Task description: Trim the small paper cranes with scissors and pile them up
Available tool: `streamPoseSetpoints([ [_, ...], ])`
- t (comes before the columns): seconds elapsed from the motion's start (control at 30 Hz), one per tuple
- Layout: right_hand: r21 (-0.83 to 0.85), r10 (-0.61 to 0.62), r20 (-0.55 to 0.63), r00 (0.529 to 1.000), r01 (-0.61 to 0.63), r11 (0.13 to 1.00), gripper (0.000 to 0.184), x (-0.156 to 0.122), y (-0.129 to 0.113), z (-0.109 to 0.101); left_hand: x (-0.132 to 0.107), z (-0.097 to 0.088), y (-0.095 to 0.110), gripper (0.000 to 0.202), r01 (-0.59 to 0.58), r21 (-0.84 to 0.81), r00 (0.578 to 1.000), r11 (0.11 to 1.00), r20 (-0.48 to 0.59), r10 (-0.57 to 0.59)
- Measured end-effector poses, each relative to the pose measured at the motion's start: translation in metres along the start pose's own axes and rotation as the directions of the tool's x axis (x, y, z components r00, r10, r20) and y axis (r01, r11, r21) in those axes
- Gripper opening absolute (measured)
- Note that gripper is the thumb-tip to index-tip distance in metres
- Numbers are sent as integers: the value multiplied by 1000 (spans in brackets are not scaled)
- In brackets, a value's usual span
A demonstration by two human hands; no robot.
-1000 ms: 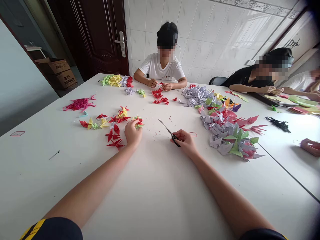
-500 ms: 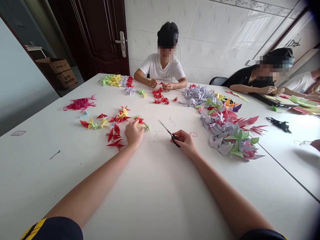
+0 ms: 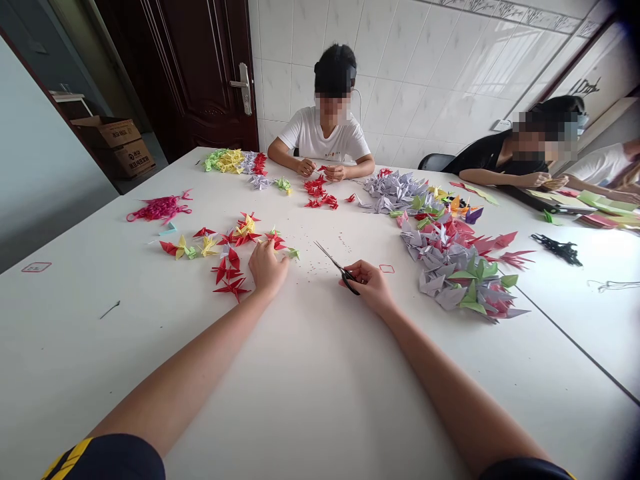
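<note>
A pair of scissors (image 3: 345, 272) with black handles is held in my right hand (image 3: 369, 283). Its slim blades point up and to the left over the white table. My left hand (image 3: 269, 268) is closed, fingers curled down at the right edge of a loose group of folded paper cranes. A red paper crane (image 3: 274, 238) shows just beyond its fingertips and appears pinched there, though the hand partly hides the grip. A green crane tip (image 3: 293, 253) pokes out to its right. More red cranes (image 3: 231, 287) and a yellow crane (image 3: 209, 245) lie left of this hand.
A large heap of grey, green and pink cranes (image 3: 457, 263) spreads along the right. Magenta cord (image 3: 163, 208) lies on the left, black cord (image 3: 557, 249) at the far right. Small dark scraps dot the white table (image 3: 280, 400). A person (image 3: 323, 137) handles red cranes opposite; others sit right.
My left hand and the red crane at its fingertips have shifted slightly left. The scissors have barely moved. At the far right edge, another person's hand has left the view.
</note>
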State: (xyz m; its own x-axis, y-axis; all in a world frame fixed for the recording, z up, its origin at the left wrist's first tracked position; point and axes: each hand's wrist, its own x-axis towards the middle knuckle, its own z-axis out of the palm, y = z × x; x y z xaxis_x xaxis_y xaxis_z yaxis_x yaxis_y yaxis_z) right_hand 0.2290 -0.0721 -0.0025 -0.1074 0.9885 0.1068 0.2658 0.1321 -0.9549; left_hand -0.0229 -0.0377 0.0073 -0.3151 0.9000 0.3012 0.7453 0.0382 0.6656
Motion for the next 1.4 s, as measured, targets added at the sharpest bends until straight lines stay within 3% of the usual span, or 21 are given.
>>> streamPoseSetpoints([
  [0.3, -15, -4, -4, 1000, 4, 1000, 23, -1, -2, 1, -8, -4, 9, 72, 82, -27, 993, 996, -81, -84],
  [0.47, -15, -4, -1, 1000, 4, 1000, 22, -1, -2, 1, -10, -6, 11, 66, 69, -40, 993, 997, -89, -73],
  [0.73, -24, -11, 4, 1000, 11, 1000, 22, -1, -3, 2, -11, -7, 10, 58, -100, -187, 979, 977, -193, 63],
  [0.87, -28, -13, 1, 1000, 13, 1000, 24, -1, -2, 1, -9, -8, 10, 39, -240, -337, 957, 910, -241, 163],
  [1.03, -14, -10, -1, 1000, 10, 1000, 23, -1, -1, 1, -10, -8, 11, 31, -240, -514, 968, 823, -189, 164],
  [1.23, -2, -19, -1, 1000, 19, 1000, 23, -1, 0, 1, -11, -8, 11, 33, -169, -558, 985, 812, -108, 131],
  [1.4, -7, -18, 5, 1000, 18, 1000, 24, -1, -2, 1, -10, -5, 10, 35, -155, -642, 984, 751, -35, 174],
])
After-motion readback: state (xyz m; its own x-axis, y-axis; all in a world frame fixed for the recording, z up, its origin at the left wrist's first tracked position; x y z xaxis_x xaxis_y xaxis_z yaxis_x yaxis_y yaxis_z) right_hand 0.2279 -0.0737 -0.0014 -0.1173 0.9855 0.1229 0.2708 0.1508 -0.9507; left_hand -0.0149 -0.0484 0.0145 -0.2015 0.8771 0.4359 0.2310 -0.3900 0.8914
